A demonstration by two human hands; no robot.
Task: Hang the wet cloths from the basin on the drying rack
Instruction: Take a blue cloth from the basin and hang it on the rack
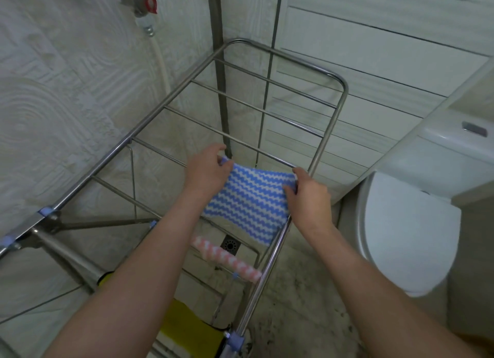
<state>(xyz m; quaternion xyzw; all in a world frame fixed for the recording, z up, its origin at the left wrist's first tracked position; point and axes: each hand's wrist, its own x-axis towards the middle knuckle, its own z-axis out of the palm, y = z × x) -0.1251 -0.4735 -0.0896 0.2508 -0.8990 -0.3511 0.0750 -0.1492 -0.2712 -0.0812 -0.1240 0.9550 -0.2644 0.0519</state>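
Note:
A blue and white zigzag cloth point(248, 200) hangs over a bar of the steel drying rack point(331, 144), near the rack's right side. My left hand point(207, 170) pinches its top left corner, and my right hand point(310, 194) grips its top right corner at the side rail. One bar nearer to me, a pink and white zigzag cloth point(227, 258) is draped. Closer still, a yellow cloth point(187, 328) hangs, partly hidden behind my left forearm. The basin is out of view.
A white toilet point(406, 232) stands close to the rack's right side. A wall tap with a red handle point(145, 3) and a hose sits at the upper left. A floor drain point(230, 244) shows under the rack. Several far bars of the rack are bare.

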